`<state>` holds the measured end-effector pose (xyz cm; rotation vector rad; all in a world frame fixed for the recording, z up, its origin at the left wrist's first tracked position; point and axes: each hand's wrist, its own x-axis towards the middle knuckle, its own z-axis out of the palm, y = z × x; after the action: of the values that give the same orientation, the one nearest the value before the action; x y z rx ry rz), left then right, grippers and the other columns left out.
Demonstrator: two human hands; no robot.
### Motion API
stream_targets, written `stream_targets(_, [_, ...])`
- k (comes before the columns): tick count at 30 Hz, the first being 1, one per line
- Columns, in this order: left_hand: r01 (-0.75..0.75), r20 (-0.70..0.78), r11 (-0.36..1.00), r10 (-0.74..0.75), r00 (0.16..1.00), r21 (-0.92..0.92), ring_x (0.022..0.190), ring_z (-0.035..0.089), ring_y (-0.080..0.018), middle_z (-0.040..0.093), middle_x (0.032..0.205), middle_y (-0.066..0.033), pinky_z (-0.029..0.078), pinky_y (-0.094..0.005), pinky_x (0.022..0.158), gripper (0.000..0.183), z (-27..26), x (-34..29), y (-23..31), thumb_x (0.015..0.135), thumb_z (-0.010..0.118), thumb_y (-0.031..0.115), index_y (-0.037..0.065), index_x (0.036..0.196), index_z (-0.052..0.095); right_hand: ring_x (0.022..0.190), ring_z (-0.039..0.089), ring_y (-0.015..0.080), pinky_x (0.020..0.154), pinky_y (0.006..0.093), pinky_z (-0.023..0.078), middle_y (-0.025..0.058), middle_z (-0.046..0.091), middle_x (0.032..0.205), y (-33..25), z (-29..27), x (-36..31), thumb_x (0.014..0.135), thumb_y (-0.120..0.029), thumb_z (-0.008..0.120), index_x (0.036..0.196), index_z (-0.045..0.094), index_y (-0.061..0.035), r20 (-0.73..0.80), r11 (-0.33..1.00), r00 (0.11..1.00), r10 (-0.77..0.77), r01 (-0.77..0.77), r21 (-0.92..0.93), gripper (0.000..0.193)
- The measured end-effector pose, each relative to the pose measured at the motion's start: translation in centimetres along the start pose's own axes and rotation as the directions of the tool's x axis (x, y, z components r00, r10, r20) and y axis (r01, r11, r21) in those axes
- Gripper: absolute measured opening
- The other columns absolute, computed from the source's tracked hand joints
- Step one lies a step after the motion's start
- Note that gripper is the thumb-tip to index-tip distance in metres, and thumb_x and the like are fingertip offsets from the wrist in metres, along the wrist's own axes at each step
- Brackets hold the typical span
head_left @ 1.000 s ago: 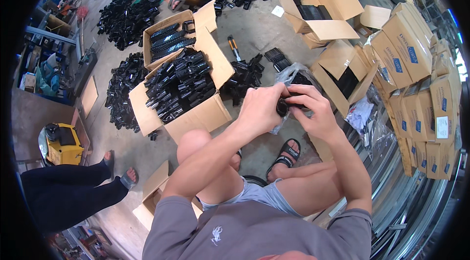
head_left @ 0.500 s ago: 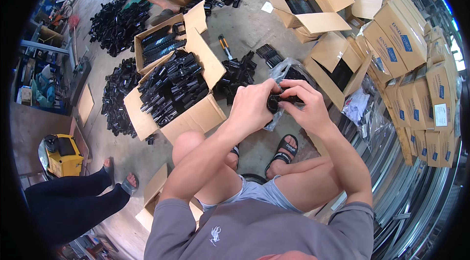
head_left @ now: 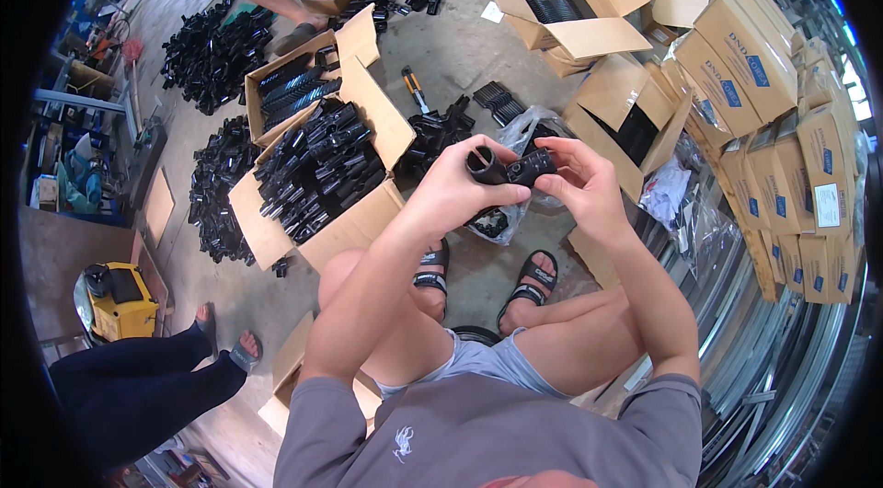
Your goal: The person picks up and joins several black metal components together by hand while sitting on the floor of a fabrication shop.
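Observation:
Between my two hands is a black tubular fitting (head_left: 489,168) with an open round end facing up and a ribbed part on its right. My left hand (head_left: 452,183) is closed round the open-ended side, thumb along the lower edge. The fingertips and thumb of my right hand (head_left: 587,183) pinch the ribbed end. Behind and below them lies a clear plastic bag (head_left: 521,133) with small black parts in it. A loose heap of black fittings (head_left: 443,131) is just beyond my left hand, and an orange-and-black utility knife (head_left: 415,91) lies past it.
An open carton (head_left: 354,223) full of black fittings stands at left, with more heaps (head_left: 221,184) beside it. Open cartons (head_left: 635,125) stand at far right, near stacked closed boxes (head_left: 736,65). Long metal profiles (head_left: 736,368) lie at right. Two other people are nearby.
My hands have turned and spread slightly apart, bringing the fitting's round opening and ribbed end into sight. At the far left, another person's hand has come into view over a small box.

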<state>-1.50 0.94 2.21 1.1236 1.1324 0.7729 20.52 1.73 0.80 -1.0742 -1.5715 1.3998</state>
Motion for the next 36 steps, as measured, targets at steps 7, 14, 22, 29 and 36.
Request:
stream_targets(7, [0.182, -0.001, 0.863, -0.207, 0.978, -0.472, 0.084, 0.062, -0.0112, 0.067, 0.092, -0.0038, 0.048, -0.0244, 0.075, 0.029, 0.0, -0.1, 1.0, 0.087, 0.076, 0.020, 0.003, 0.109, 0.068, 0.098, 0.063, 0.0129, 0.084, 0.0283, 0.052, 0.0071, 0.067, 0.106, -0.1, 0.0, 0.4, 0.095, -0.014, 0.067, 0.130, 0.057, 0.0006, -0.055, 0.978, 0.995, 0.081, -0.069, 0.199, 0.040])
stream_targets(14, [-0.093, -0.221, 0.858, 0.233, 0.947, 0.506, 0.089, 0.065, -0.0131, 0.069, 0.096, -0.0078, 0.051, -0.0278, 0.081, 0.027, -3.0, 4.6, -1.7, 0.085, 0.075, 0.016, 0.002, 0.107, 0.068, 0.093, 0.063, 0.0128, 0.080, 0.0284, 0.052, 0.0070, 0.068, 0.102, 2.0, -1.0, 1.0, 0.097, -0.019, 0.063, 0.127, 0.060, -0.0007, -0.074, 0.976, 0.973, 0.220, -0.219, 0.023, 0.035])
stream_targets(22, [-0.132, -0.520, 0.984, 0.176, 0.836, 0.121, 0.127, 0.056, -0.0286, 0.061, 0.132, -0.0212, 0.045, -0.0363, 0.104, 0.050, -8.4, 10.3, -6.1, 0.078, 0.071, 0.003, 0.001, 0.126, 0.058, 0.089, 0.065, 0.0127, 0.080, 0.0290, 0.052, 0.0087, 0.070, 0.101, 4.1, -1.3, 1.3, 0.095, -0.020, 0.064, 0.122, 0.063, -0.0005, -0.075, 0.971, 0.984, 0.161, -0.172, -0.165, 0.033])
stream_targets(29, [-0.104, -0.626, 0.832, 0.485, 0.611, 0.544, 0.108, 0.068, -0.0263, 0.072, 0.110, -0.0163, 0.050, -0.0358, 0.093, 0.024, -9.0, 6.7, -1.7, 0.089, 0.066, 0.012, 0.004, 0.112, 0.066, 0.088, 0.067, 0.0149, 0.081, 0.0306, 0.053, 0.0107, 0.071, 0.105, 5.9, -3.3, 1.3, 0.095, -0.019, 0.062, 0.122, 0.064, -0.0014, -0.099, 0.965, 0.977, 0.188, -0.202, -0.165, 0.032])
stream_targets(36, [-0.665, 0.547, 0.330, 0.386, 0.743, 0.670, 0.107, 0.067, -0.0282, 0.070, 0.111, -0.0147, 0.049, -0.0404, 0.093, 0.037, 6.6, -10.7, 14.6, 0.076, 0.070, 0.006, 0.009, 0.113, 0.067, 0.088, 0.066, 0.0151, 0.077, 0.0298, 0.053, 0.0096, 0.069, 0.100, 8.0, -4.3, 2.5, 0.099, -0.017, 0.056, 0.120, 0.062, 0.0024, -0.099, 0.947, 0.959, 0.267, -0.279, -0.156, 0.029])
